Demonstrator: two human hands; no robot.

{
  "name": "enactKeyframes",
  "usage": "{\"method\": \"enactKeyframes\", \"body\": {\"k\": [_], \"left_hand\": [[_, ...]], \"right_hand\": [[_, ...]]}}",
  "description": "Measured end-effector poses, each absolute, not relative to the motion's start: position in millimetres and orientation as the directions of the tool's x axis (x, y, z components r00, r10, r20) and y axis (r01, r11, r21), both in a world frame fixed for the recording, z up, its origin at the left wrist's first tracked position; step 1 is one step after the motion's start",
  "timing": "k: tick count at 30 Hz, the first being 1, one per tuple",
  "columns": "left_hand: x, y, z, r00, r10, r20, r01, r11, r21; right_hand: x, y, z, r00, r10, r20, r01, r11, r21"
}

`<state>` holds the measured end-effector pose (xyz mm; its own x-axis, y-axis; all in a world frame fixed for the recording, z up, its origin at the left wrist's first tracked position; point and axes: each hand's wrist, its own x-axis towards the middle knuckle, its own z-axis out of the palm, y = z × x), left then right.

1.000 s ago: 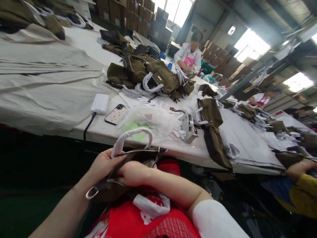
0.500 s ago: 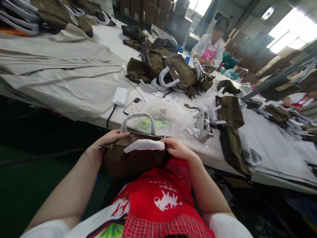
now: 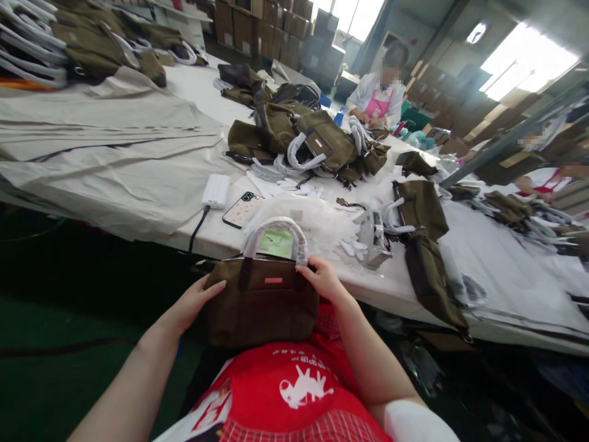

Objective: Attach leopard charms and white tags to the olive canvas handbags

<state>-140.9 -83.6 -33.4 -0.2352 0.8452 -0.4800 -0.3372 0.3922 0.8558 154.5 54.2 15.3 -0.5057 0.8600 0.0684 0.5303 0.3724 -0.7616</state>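
Note:
An olive-brown handbag [image 3: 262, 307] stands upright against the table's front edge, close to my red apron. Its wrapped handle [image 3: 276, 224] arches above the top opening, and a small pinkish label [image 3: 273, 280] shows on its front. My left hand [image 3: 196, 301] grips the bag's left end, thumb on the front face and the other fingers hidden behind. At the upper right corner, my right hand [image 3: 324, 279] is closed on the bag near the foot of the handle. Just beyond the bag lies clear plastic [image 3: 317, 227] with a green sheet partly seen through the handle.
A phone [image 3: 242, 209] and a white power bank [image 3: 215, 191] with a cable lie left of the plastic. A metal holder [image 3: 377, 239] stands to the right. Olive bags [image 3: 317, 138] are heaped behind, and another bag [image 3: 423, 215] hangs over the right edge. A co-worker [image 3: 380, 101] works across the table.
The bag has tipped upright so its front face and label show, and the front handle has swung up from lying over the front. My left hand has shifted down its left end.

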Motion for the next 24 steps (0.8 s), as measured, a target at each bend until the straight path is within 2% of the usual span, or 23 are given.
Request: {"method": "enactKeyframes", "body": {"k": [3,6,9,12,14,19,21,24], "left_hand": [[-129.0,-73.5,-34.4,-0.32,0.792,-0.521,-0.276,0.448,0.851],[-119.8,-65.0,-31.9,-0.43,0.71,-0.558,-0.272,0.488,0.83],[-110.9,-62.5,-23.7,-0.526,0.656,-0.542,-0.272,0.474,0.837],[-102.0,-58.8,-11.2,-0.598,0.632,-0.494,-0.234,0.451,0.861],[-98.4,-51.8,-4.7,-0.635,0.633,-0.443,-0.147,0.464,0.873],[-104.7,-31.3,-11.5,-0.63,0.726,-0.277,0.289,0.55,0.784],[-110.5,-29.9,-21.4,-0.606,0.755,-0.249,0.346,0.533,0.772],[-117.4,-34.8,-35.8,-0.597,0.759,-0.261,0.332,0.53,0.78]], "right_hand": [[152.7,52.2,14.3,-0.462,0.885,0.06,0.608,0.365,-0.705],[158.3,47.5,14.1,-0.467,0.883,0.048,0.617,0.364,-0.698],[168.4,42.3,17.7,-0.452,0.891,0.048,0.623,0.353,-0.698],[175.7,42.3,25.2,-0.392,0.914,0.109,0.616,0.348,-0.706],[177.6,46.4,28.8,-0.372,0.916,0.149,0.627,0.366,-0.687],[180.6,52.5,21.4,-0.398,0.913,0.088,0.705,0.365,-0.607],[185.7,48.5,15.9,-0.398,0.909,0.123,0.684,0.383,-0.621],[200.3,40.4,11.1,-0.322,0.914,0.246,0.631,0.401,-0.664]]}}
